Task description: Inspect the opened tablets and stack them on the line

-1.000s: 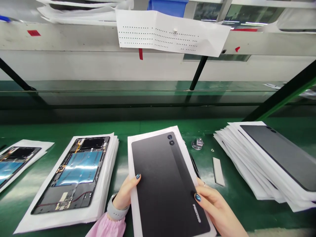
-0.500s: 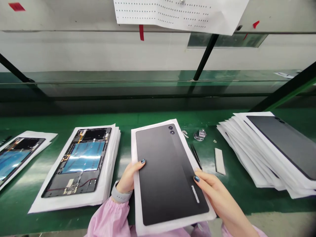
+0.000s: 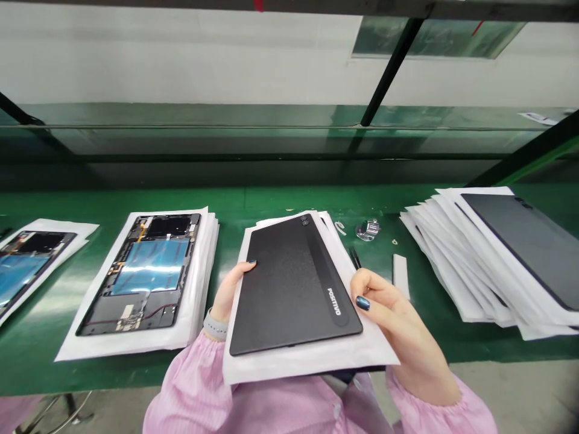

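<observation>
Both my hands hold a black tablet (image 3: 289, 283), back side up, on a white foam sheet (image 3: 307, 359). Its camera lenses sit at the far end, and "POSITIVO" is printed in a darker strip along its right side. My left hand (image 3: 230, 290) grips the tablet's left edge, with the fingertips on the back. My right hand (image 3: 389, 307) pinches the foam sheet beside the tablet's right edge, with the fingers resting on top. A grey watch band (image 3: 215, 327) circles my left wrist below a pink sleeve (image 3: 190, 386).
On the green bench, opened tablet housings with exposed boards lie on foam stacks (image 3: 140, 271) (image 3: 31, 265). Right of my hands are tweezers (image 3: 355, 258), a metal fitting (image 3: 367, 229), a white strip (image 3: 400, 276), and a foam-and-tablet stack (image 3: 520, 253).
The tablet has turned clockwise and tilted, its lower end swinging left and closer to me. Both hands have drawn back with it. The bench has shifted upward in view.
</observation>
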### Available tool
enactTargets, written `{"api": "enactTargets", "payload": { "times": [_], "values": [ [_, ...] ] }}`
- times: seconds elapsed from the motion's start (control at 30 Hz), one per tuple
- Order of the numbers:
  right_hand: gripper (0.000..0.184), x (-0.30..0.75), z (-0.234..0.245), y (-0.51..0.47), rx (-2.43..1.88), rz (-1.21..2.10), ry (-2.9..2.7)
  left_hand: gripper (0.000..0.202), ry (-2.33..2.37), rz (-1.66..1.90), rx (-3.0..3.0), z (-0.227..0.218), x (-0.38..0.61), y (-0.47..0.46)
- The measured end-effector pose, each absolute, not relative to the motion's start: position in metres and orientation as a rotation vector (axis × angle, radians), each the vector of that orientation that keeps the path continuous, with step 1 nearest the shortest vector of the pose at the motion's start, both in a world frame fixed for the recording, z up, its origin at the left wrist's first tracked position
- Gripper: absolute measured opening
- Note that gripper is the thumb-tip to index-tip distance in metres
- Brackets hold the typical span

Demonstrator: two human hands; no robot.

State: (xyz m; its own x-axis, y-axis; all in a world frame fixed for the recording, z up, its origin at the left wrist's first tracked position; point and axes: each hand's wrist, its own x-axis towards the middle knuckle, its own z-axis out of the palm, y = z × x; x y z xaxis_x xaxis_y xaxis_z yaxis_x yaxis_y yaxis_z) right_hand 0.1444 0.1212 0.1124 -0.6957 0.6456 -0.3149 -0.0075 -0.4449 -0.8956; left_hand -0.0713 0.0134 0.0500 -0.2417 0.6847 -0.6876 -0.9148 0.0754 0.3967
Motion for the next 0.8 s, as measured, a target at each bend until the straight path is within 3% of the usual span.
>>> {"api": "enactTargets", "payload": {
  "times": [0.2, 0.43, 0.63, 0.8],
  "values": [
    [0.04, 0.145, 0.11, 0.12, -0.965, 2.131, -1.356, 0.009, 0.898, 1.594, -0.264, 0.043, -0.073, 0.012],
    [0.029, 0.141, 0.094, 0.121, -1.086, 2.219, -1.101, 0.016, 0.903, 1.593, -0.332, 0.043, -0.075, 0.012],
    [0.06, 0.136, 0.088, 0.119, -1.163, 2.37, -1.135, 0.019, 0.846, 1.572, -0.277, 0.042, -0.072, 0.011],
    [0.045, 0.144, 0.088, 0.122, -1.21, 2.302, -1.176, 0.011, 0.86, 1.57, -0.21, 0.042, -0.069, 0.01]
  ]
}}
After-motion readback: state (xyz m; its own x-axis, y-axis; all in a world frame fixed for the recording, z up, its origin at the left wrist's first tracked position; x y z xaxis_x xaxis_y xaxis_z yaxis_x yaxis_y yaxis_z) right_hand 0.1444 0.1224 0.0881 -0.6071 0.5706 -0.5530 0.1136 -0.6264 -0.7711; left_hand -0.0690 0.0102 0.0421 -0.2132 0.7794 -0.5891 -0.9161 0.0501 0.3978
